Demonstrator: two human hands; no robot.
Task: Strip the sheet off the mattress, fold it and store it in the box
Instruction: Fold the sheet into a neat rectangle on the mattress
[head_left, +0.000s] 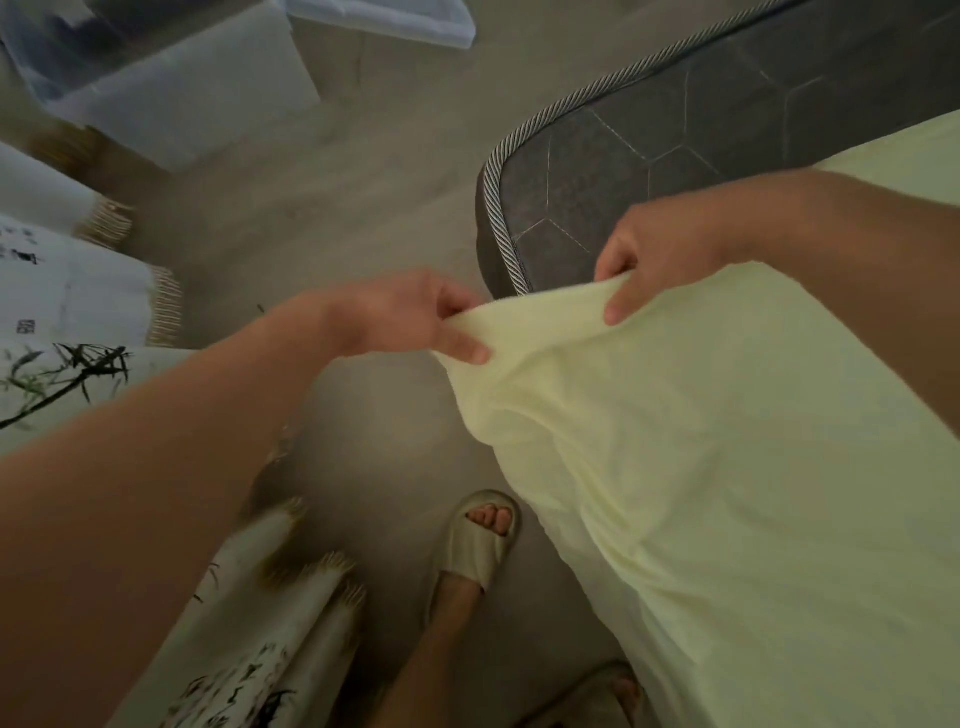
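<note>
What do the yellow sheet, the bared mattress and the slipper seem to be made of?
Sheet: soft matte woven cloth, likely cotton; it drapes and creases. Mattress: dark grey quilted textile, stitched hexagons, striped cord piping. Slipper: pale moulded foam or rubber, judging by its thick smooth strap.

Both bare arms reach forward; left grip (410, 317) and right grip (660, 249) each pinch the sheet (675, 441) edge (thumbs nearest the camera).

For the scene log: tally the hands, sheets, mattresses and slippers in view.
Hands: 2, left hand and right hand
Pale yellow sheet: 1
Grey mattress: 1
Beige slippers: 2
Total: 6
</note>
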